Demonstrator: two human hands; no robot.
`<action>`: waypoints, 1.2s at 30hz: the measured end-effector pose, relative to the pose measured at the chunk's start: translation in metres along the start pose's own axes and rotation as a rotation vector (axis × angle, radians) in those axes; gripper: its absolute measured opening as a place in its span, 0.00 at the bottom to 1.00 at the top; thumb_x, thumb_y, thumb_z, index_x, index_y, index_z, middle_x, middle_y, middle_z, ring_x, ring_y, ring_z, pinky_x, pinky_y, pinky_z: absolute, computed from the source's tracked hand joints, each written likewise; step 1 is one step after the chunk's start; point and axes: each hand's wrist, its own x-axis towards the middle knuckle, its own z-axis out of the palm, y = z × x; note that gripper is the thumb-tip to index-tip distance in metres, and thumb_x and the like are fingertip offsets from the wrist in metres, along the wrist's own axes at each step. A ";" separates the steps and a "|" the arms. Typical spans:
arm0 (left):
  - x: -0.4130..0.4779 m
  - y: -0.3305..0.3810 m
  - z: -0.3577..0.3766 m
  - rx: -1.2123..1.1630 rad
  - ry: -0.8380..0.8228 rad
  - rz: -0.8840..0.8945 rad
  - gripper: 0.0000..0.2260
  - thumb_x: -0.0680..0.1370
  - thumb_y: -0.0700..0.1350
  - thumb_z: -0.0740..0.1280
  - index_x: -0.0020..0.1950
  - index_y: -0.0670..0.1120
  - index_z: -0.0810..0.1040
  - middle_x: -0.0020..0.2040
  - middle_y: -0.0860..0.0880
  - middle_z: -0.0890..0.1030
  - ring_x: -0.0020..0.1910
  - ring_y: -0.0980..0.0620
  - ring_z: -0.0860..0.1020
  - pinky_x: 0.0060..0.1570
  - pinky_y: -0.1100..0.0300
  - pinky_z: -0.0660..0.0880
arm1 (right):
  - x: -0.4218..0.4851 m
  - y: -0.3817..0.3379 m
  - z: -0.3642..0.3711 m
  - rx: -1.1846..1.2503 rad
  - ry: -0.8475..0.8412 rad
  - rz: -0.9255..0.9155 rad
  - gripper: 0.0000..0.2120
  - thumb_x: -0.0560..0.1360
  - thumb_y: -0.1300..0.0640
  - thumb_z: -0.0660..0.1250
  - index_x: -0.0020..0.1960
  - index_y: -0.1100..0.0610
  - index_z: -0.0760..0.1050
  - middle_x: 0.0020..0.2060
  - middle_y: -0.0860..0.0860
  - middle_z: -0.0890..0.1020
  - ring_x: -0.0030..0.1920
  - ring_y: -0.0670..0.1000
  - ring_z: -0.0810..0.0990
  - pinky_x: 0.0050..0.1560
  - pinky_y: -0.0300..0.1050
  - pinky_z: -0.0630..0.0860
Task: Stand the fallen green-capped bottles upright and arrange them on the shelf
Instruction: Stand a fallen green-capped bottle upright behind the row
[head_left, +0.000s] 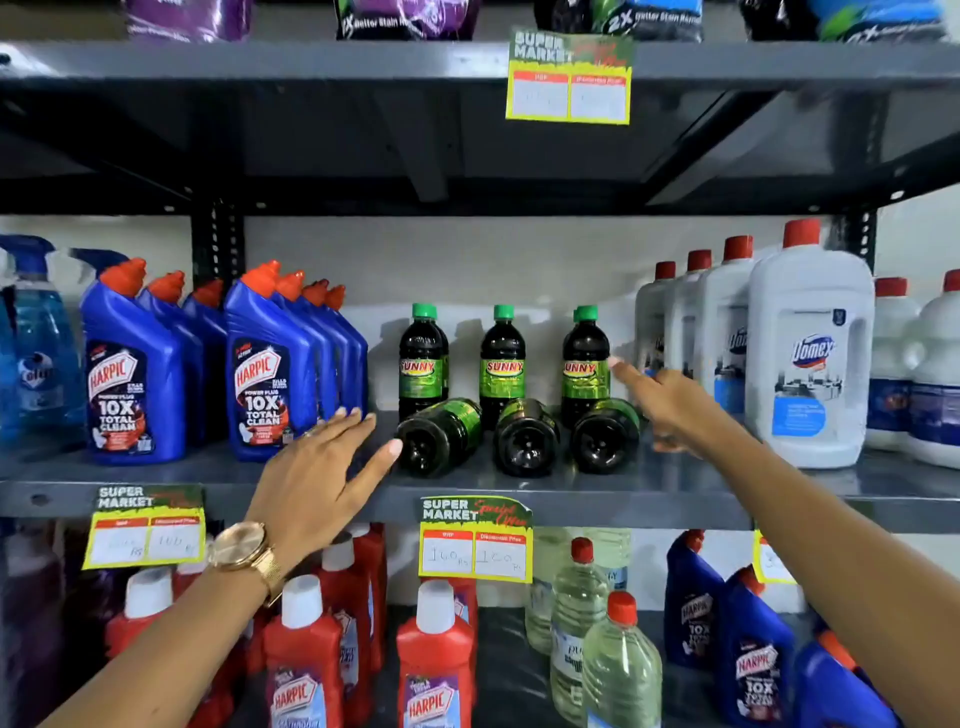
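Nothing righted yet: three fallen Sunny bottles (524, 436) lie bases-out on the middle shelf (675, 483) before the upright ones (502, 358), left hand (317, 478) and right hand (670, 405) both spread, empty.

Caps of the three fallen dark green-labelled plastic bottles (524, 439) hidden behind their bodies. Handwritten prices on the yellow paper shelf tag (475, 540) too blurry to read. Purple pouches (187, 18) cropped up top.
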 end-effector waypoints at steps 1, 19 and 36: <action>-0.003 -0.003 0.003 0.044 0.006 -0.005 0.35 0.74 0.69 0.47 0.66 0.48 0.76 0.67 0.50 0.76 0.68 0.52 0.71 0.62 0.54 0.71 | 0.003 0.004 0.003 -0.006 -0.088 0.096 0.44 0.68 0.24 0.53 0.59 0.64 0.72 0.36 0.57 0.74 0.34 0.54 0.78 0.45 0.54 0.83; -0.001 -0.012 0.024 0.248 0.185 0.153 0.38 0.69 0.76 0.45 0.49 0.50 0.83 0.40 0.51 0.86 0.37 0.47 0.83 0.27 0.61 0.64 | 0.041 0.022 0.040 0.273 -0.079 0.347 0.41 0.61 0.32 0.71 0.61 0.62 0.74 0.53 0.57 0.80 0.51 0.57 0.80 0.42 0.47 0.78; 0.000 -0.013 0.029 0.172 0.280 0.136 0.38 0.69 0.76 0.46 0.44 0.50 0.85 0.36 0.51 0.86 0.32 0.48 0.82 0.26 0.62 0.69 | 0.058 0.013 0.049 -0.054 0.192 -0.087 0.25 0.66 0.37 0.71 0.46 0.58 0.71 0.46 0.59 0.79 0.48 0.60 0.76 0.44 0.48 0.69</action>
